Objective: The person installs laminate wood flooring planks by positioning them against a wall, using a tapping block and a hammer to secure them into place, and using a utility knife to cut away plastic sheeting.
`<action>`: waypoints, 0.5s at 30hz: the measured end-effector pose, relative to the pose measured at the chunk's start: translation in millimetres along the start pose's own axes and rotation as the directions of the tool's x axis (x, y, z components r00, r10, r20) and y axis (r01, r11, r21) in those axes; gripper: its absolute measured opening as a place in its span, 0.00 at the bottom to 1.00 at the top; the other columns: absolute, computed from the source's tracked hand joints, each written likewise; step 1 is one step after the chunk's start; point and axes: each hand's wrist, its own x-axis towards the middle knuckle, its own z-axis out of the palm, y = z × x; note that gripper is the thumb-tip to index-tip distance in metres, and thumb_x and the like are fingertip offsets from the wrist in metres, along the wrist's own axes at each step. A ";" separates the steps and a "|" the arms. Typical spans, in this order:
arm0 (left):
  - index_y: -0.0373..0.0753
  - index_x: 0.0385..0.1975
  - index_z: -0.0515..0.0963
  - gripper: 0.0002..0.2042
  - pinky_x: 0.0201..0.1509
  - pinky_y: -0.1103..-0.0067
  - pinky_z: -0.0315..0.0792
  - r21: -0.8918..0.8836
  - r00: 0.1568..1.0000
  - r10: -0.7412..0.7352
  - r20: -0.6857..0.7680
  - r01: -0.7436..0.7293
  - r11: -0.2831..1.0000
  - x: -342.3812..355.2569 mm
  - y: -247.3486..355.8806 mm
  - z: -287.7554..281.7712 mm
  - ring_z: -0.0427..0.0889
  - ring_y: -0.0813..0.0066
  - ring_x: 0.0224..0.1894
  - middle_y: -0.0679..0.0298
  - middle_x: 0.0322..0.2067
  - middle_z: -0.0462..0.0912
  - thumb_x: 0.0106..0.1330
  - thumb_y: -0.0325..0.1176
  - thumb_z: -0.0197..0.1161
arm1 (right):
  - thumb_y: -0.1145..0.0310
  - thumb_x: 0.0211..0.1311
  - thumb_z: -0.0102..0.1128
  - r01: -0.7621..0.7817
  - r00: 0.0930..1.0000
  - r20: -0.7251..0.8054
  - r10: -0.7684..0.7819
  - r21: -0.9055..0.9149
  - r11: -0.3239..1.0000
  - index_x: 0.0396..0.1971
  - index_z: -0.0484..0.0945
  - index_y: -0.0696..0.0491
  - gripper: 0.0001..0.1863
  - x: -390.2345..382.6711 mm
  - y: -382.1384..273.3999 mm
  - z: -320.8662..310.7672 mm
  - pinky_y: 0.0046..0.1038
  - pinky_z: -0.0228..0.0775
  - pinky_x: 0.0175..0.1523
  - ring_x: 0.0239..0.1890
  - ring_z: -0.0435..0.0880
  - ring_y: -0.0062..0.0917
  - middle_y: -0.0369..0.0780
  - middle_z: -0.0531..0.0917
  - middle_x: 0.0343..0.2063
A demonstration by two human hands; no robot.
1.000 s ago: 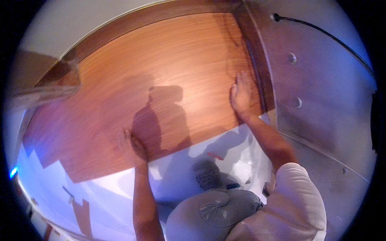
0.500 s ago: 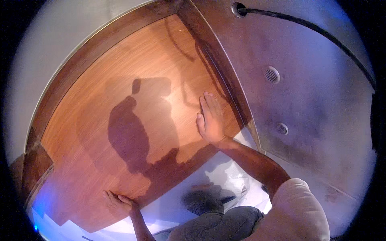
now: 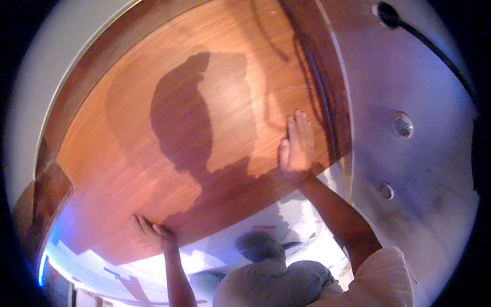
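Observation:
A large wood-grain panel (image 3: 230, 189) fills the middle of the view, edged by a darker brown wood border (image 3: 76, 87). My right hand (image 3: 298, 148) lies on the panel's right part, near that border, with its palm down and fingers stretched out. Near the panel's lower left edge, my left hand (image 3: 155, 229) rests on the surface with its fingers extended. Neither hand holds anything. Dark shadows fall across the panel between the hands.
To the right, a grey surface (image 3: 378, 97) has round vents (image 3: 403, 125) and a black cable (image 3: 434, 51) coming through a hole. Dark grey clothing (image 3: 276, 284) and a dark rounded shape (image 3: 261, 245) show below the panel. Whitish sheeting (image 3: 225, 243) lies beyond the lower edge.
The view has shifted, so the vents and cable hole sit further right. Both hands stay flat on the panel. The shadow on it has moved upward.

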 end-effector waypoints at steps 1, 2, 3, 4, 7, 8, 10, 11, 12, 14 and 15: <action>0.31 0.70 0.63 0.31 0.77 0.53 0.53 0.073 1.000 0.022 -0.021 -0.020 0.997 -0.6 -2.8 0.6 0.58 0.42 0.75 0.41 0.72 0.60 0.82 0.52 0.36 | 0.70 0.59 0.53 0.022 0.999 -0.029 -0.021 0.003 1.000 0.66 0.67 0.65 0.33 -0.3 1.8 3.0 0.53 0.50 0.77 0.72 0.63 0.55 0.58 0.67 0.68; 0.30 0.70 0.62 0.30 0.77 0.54 0.52 0.119 0.999 0.038 0.000 -0.038 0.992 -1.3 -5.7 -3.2 0.57 0.43 0.75 0.41 0.73 0.58 0.82 0.51 0.37 | 0.71 0.59 0.52 0.038 0.998 -0.059 -0.038 0.005 0.999 0.66 0.67 0.65 0.33 -2.2 1.7 6.7 0.53 0.50 0.77 0.72 0.63 0.55 0.58 0.67 0.68; 0.29 0.70 0.62 0.30 0.78 0.55 0.51 0.144 0.998 0.060 0.021 -0.063 0.988 9.1 11.6 -2.3 0.56 0.44 0.76 0.41 0.73 0.57 0.82 0.51 0.37 | 0.70 0.59 0.52 0.046 0.997 -0.057 -0.047 -0.013 0.999 0.66 0.67 0.65 0.32 -0.6 3.9 7.3 0.52 0.51 0.77 0.72 0.63 0.55 0.58 0.67 0.69; 0.28 0.70 0.62 0.30 0.79 0.56 0.49 0.166 0.995 0.086 0.043 -0.092 0.982 13.1 18.7 -3.0 0.55 0.44 0.76 0.41 0.74 0.56 0.83 0.50 0.38 | 0.70 0.60 0.52 0.051 0.997 -0.057 -0.052 -0.031 0.998 0.66 0.67 0.65 0.32 -0.1 5.2 7.9 0.52 0.51 0.77 0.72 0.63 0.55 0.58 0.67 0.69; 0.27 0.69 0.64 0.28 0.78 0.59 0.53 0.020 0.998 -0.043 0.049 0.042 0.999 -6.4 -9.4 -1.1 0.57 0.44 0.75 0.41 0.74 0.57 0.83 0.45 0.41 | 0.70 0.61 0.53 0.045 0.999 -0.026 -0.046 -0.054 0.998 0.66 0.68 0.65 0.31 1.5 5.4 4.8 0.52 0.51 0.77 0.72 0.63 0.55 0.58 0.66 0.69; 0.27 0.69 0.64 0.27 0.78 0.59 0.53 -0.016 0.995 -0.075 0.059 0.076 0.997 -8.6 -6.8 4.6 0.57 0.44 0.75 0.41 0.74 0.57 0.83 0.44 0.41 | 0.69 0.62 0.53 0.041 0.999 -0.004 -0.042 -0.064 0.997 0.66 0.68 0.64 0.31 2.5 3.7 3.8 0.51 0.51 0.77 0.72 0.63 0.55 0.58 0.66 0.69; 0.27 0.69 0.65 0.27 0.78 0.59 0.55 -0.047 0.996 -0.076 0.046 0.079 0.996 -1.3 9.8 -1.7 0.58 0.45 0.75 0.42 0.74 0.58 0.83 0.44 0.42 | 0.70 0.62 0.53 0.019 1.000 -0.004 -0.019 -0.044 0.999 0.66 0.68 0.64 0.31 2.1 -0.7 0.9 0.51 0.51 0.77 0.73 0.62 0.55 0.59 0.66 0.69; 0.27 0.69 0.65 0.27 0.78 0.59 0.55 -0.058 0.996 -0.075 0.039 0.077 0.995 2.2 15.2 -3.9 0.58 0.45 0.75 0.42 0.73 0.58 0.82 0.44 0.43 | 0.70 0.63 0.53 0.004 1.000 -0.005 -0.004 -0.028 1.000 0.66 0.68 0.64 0.30 1.4 -1.7 -0.2 0.51 0.50 0.77 0.73 0.62 0.55 0.59 0.66 0.69; 0.27 0.69 0.66 0.26 0.77 0.59 0.56 -0.031 0.999 -0.036 0.016 0.036 0.999 6.1 16.2 -2.8 0.59 0.45 0.75 0.42 0.73 0.59 0.82 0.43 0.43 | 0.70 0.63 0.53 0.007 1.000 -0.025 -0.008 -0.030 1.000 0.66 0.68 0.64 0.30 1.7 -2.4 1.0 0.51 0.50 0.77 0.73 0.62 0.55 0.59 0.66 0.69; 0.27 0.68 0.67 0.25 0.77 0.59 0.57 0.043 0.999 0.043 -0.014 -0.043 0.998 5.3 19.9 -1.8 0.61 0.44 0.74 0.42 0.72 0.61 0.82 0.42 0.43 | 0.70 0.63 0.53 0.002 0.999 -0.047 -0.003 -0.022 1.000 0.65 0.68 0.63 0.30 -5.0 5.8 3.7 0.51 0.50 0.77 0.73 0.61 0.55 0.58 0.66 0.69; 0.27 0.67 0.68 0.25 0.77 0.59 0.57 0.075 0.998 0.059 -0.011 -0.058 0.996 4.0 17.9 -7.5 0.62 0.44 0.74 0.42 0.72 0.62 0.82 0.42 0.44 | 0.70 0.64 0.53 -0.005 0.999 -0.040 0.005 -0.007 1.000 0.66 0.68 0.63 0.29 -4.7 2.6 2.6 0.50 0.50 0.77 0.73 0.61 0.55 0.58 0.66 0.69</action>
